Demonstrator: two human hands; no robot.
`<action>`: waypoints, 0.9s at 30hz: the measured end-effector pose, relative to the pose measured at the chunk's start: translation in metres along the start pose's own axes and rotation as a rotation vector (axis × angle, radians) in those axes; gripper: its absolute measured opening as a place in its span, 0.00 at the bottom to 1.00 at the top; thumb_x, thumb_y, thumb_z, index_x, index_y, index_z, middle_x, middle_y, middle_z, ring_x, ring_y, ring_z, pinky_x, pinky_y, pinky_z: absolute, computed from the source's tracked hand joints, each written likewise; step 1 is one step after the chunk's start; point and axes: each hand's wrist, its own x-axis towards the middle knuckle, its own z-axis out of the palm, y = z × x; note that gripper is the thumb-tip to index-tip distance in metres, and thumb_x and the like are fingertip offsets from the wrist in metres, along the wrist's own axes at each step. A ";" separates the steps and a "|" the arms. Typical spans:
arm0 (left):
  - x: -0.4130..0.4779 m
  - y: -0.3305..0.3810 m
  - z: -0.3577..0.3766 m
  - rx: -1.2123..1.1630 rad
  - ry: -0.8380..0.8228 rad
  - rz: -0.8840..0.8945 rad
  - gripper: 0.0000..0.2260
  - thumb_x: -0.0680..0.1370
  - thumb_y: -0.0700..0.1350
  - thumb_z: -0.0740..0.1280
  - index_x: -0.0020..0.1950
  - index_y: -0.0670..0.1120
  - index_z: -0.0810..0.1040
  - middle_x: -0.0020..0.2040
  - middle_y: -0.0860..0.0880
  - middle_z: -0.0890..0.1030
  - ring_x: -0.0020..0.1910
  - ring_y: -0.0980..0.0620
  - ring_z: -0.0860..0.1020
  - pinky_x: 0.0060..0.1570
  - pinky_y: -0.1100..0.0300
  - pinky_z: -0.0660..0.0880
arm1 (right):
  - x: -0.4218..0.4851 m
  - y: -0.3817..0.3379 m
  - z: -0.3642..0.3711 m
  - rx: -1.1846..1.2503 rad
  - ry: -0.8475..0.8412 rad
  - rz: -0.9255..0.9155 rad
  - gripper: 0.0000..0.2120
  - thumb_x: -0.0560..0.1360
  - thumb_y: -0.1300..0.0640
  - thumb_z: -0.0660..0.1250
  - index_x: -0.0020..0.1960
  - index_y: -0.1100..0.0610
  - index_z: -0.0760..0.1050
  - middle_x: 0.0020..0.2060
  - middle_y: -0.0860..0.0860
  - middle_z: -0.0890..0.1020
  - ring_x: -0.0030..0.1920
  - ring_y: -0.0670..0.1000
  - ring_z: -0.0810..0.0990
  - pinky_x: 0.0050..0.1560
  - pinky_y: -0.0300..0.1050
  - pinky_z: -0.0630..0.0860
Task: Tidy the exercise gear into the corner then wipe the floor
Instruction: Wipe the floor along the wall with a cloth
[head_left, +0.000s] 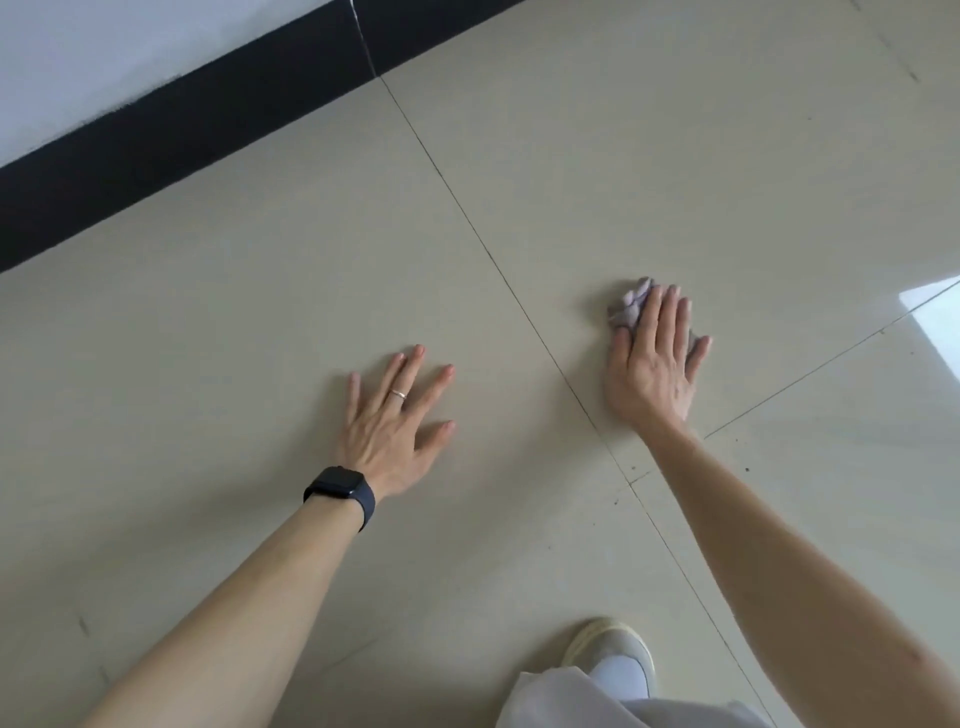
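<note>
I'm pressing the right hand (652, 369) flat on a crumpled lilac cloth (629, 306) right of centre, its fingers (657, 317) lying straight over it. The left hand (392, 426) is resting on the floor (260, 312) at centre, spread wide and holding nothing.

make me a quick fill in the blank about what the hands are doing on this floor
1. The right hand presses a crumpled ____ onto the floor.
2. The left hand lies flat and holds ____.
3. The watch sits on the ____ wrist.
4. The skirting board is ____.

Missing words: cloth; nothing; left; black.
</note>
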 end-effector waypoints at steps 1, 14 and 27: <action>-0.002 -0.005 -0.002 0.009 0.002 -0.038 0.30 0.78 0.65 0.49 0.80 0.62 0.51 0.82 0.53 0.46 0.80 0.49 0.46 0.74 0.36 0.49 | -0.003 -0.019 0.008 0.028 0.020 0.124 0.29 0.84 0.47 0.46 0.81 0.52 0.41 0.81 0.49 0.43 0.80 0.48 0.39 0.77 0.61 0.38; 0.016 -0.100 -0.038 0.038 0.012 -0.159 0.27 0.77 0.67 0.47 0.77 0.70 0.49 0.82 0.53 0.43 0.80 0.48 0.42 0.76 0.38 0.45 | 0.074 -0.115 0.019 -0.040 -0.073 -0.093 0.29 0.84 0.45 0.45 0.81 0.51 0.40 0.81 0.47 0.42 0.79 0.46 0.38 0.77 0.60 0.37; 0.094 -0.211 -0.091 -0.021 0.071 -0.391 0.34 0.72 0.75 0.40 0.77 0.67 0.37 0.79 0.57 0.34 0.79 0.51 0.35 0.76 0.40 0.40 | 0.125 -0.221 0.049 -0.188 -0.165 -0.561 0.28 0.84 0.44 0.43 0.81 0.49 0.41 0.80 0.43 0.43 0.78 0.43 0.37 0.78 0.57 0.40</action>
